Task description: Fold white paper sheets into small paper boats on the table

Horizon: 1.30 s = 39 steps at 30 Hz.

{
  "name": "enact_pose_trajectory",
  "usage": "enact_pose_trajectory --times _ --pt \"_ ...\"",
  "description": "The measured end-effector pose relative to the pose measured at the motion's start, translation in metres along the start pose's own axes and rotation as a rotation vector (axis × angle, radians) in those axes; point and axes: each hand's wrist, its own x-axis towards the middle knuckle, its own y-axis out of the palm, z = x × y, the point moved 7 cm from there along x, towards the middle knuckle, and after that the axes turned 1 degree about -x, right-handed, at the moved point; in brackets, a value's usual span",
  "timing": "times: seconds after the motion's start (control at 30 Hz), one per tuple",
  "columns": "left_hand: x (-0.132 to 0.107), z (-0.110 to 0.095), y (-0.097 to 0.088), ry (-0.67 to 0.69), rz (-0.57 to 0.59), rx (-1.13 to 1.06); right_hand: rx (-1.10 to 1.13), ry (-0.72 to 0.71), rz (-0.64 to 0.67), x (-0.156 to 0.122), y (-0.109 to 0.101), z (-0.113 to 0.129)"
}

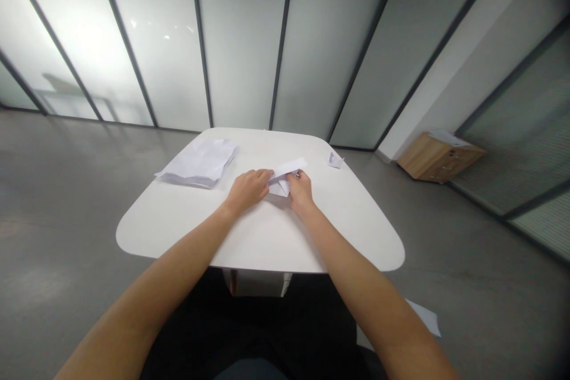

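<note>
Between my two hands is a folded sheet of white paper (280, 186), held just over the middle of the white table (249, 237). Its upper part is a long flap slanting up to the right, with creased triangular folds below. My left hand (250, 187) grips the left end, fingers closed over it. On the right side, my right hand (301, 189) pinches the paper with thumb and fingers. Part of the folds is hidden behind the fingers.
A stack of creased white paper sheets (200, 162) lies at the table's left. Near the right edge sits a small folded paper piece (335, 160). A paper sheet (424, 316) is on the floor at right. A wooden cabinet (439, 157) stands by the wall.
</note>
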Motion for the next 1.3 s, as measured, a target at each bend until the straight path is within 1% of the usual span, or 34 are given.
enact_pose_trajectory --times 0.1,0.2,0.27,0.33,0.4,0.47,0.53,0.63,0.73,0.83,0.9,0.97,1.03,1.1,1.2,1.3 --pt "0.002 0.000 -0.001 -0.020 -0.019 0.032 -0.080 -0.055 -0.009 0.000 -0.002 0.003" --pt "0.003 0.003 -0.004 -0.062 -0.052 0.077 -0.216 -0.115 -0.030 0.001 -0.005 0.007" --pt "0.003 0.007 -0.005 -0.079 -0.070 0.084 -0.283 -0.146 -0.046 0.002 -0.007 0.009" --pt "0.003 0.013 -0.005 -0.101 -0.090 0.056 -0.288 -0.157 -0.051 0.003 -0.008 0.009" --pt "0.003 0.024 -0.004 -0.149 -0.121 0.000 -0.227 -0.130 -0.005 0.005 -0.006 0.006" --pt "0.002 0.036 -0.002 -0.206 -0.152 -0.060 -0.135 -0.061 0.090 0.005 0.000 0.002" --pt "0.002 0.047 0.002 -0.242 -0.153 -0.116 -0.047 0.029 0.193 0.003 0.007 -0.001" --pt "0.004 0.055 0.015 -0.238 -0.060 -0.244 0.049 0.151 0.281 -0.003 0.013 -0.002" --pt "0.006 0.053 0.024 -0.194 0.015 -0.398 0.102 0.206 0.293 -0.005 0.014 -0.001" --pt "0.007 0.048 0.022 -0.194 0.033 -0.539 0.108 0.196 0.286 -0.005 0.013 0.002" --pt "0.005 0.042 0.020 -0.213 0.069 -0.688 0.091 0.186 0.291 -0.006 0.014 0.003" --pt "0.003 0.034 0.020 -0.227 0.147 -0.895 0.068 0.189 0.305 -0.008 0.015 0.006" --pt "-0.001 0.025 0.022 -0.240 0.259 -1.105 0.051 0.203 0.328 -0.012 0.017 0.009" --pt "-0.005 0.018 0.022 -0.250 0.343 -1.264 0.048 0.214 0.349 -0.016 0.019 0.012" --pt "-0.008 0.014 0.020 -0.268 0.383 -1.384 0.065 0.191 0.358 -0.019 0.021 0.017" --pt "-0.008 0.015 0.021 -0.299 0.398 -1.396 0.069 0.160 0.384 -0.019 0.021 0.018"
